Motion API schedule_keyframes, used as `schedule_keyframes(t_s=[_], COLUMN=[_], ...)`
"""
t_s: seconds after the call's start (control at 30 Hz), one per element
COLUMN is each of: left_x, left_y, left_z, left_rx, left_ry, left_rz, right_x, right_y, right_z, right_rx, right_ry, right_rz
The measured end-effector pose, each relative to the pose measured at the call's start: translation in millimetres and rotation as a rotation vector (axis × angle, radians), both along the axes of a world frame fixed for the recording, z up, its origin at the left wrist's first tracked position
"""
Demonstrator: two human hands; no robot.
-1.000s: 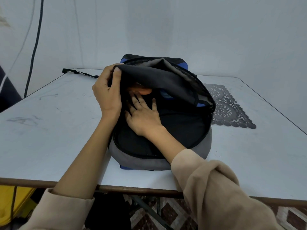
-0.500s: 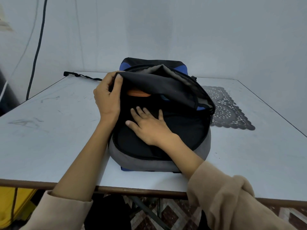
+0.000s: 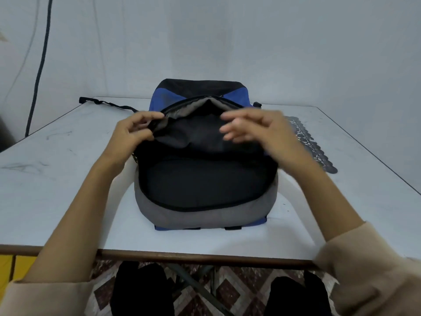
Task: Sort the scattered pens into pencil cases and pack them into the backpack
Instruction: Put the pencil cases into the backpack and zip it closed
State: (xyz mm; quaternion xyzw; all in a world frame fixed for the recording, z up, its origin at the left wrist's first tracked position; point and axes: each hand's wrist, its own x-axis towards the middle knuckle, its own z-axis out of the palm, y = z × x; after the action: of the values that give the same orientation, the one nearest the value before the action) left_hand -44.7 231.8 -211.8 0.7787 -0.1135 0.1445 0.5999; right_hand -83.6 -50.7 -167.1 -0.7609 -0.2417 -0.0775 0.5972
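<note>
One backpack, black and blue with a grey band round its near end, lies flat in the middle of the white table with its main compartment unzipped toward the person. The front flap is lifted, showing its grey lining along the zip edge. Beneath it the compartment is a dark hollow of black fabric, and what lies inside cannot be made out.

The left hand pinches the flap's left edge between thumb and curled fingers. The right hand hovers over the right side of the opening, blurred, its fingers loosely spread and holding nothing.

A black strap trails from the backpack toward the far left corner. A dark lace mat lies just beside the backpack on the right.
</note>
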Motion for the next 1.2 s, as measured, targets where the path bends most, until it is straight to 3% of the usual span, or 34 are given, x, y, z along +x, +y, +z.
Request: schedule_keyframes(t_s=[0.1,0.2,0.27,0.37,0.53,0.63,0.73,0.8,0.9,1.1,1.2], left_x=[6,22,28,26,11,-6,-32,-47,-64,-69,-76], left_y=[1,5,5,4,5,5,10,16,21,23,23], left_z=[10,8,3,-2,3,4,4,0,-10,-29,-27], left_rx=[-0.292,-0.176,0.007,0.25,0.413,0.305,0.128,0.118,0.267,0.42,0.329], left_ry=[-0.007,0.056,0.136,0.197,0.1,-0.062,-0.112,-0.13,-0.171,-0.137,-0.107], left_rz=[0.242,0.394,0.292,0.156,0.318,0.286,0.149,0.04,-0.076,-0.117,-0.162], right_x=[29,61,70,67,55,36,16,4,-10,-8,-6], right_y=[-26,-48,-53,-52,-54,-54,-56,-59,-61,-68,-66], right_z=[5,-10,-20,-31,-33,-23,-16,-15,-23,-39,-37], right_rx=[0.098,-0.167,-0.272,-0.301,-0.296,-0.195,-0.08,-0.142,-0.346,-0.519,-0.573], right_ry=[-0.095,0.024,0.154,0.184,0.109,0.065,0.033,-0.008,-0.013,0.072,0.103], right_rz=[-0.469,-0.691,-0.606,-0.421,-0.412,-0.356,-0.264,-0.175,-0.013,0.108,0.125])
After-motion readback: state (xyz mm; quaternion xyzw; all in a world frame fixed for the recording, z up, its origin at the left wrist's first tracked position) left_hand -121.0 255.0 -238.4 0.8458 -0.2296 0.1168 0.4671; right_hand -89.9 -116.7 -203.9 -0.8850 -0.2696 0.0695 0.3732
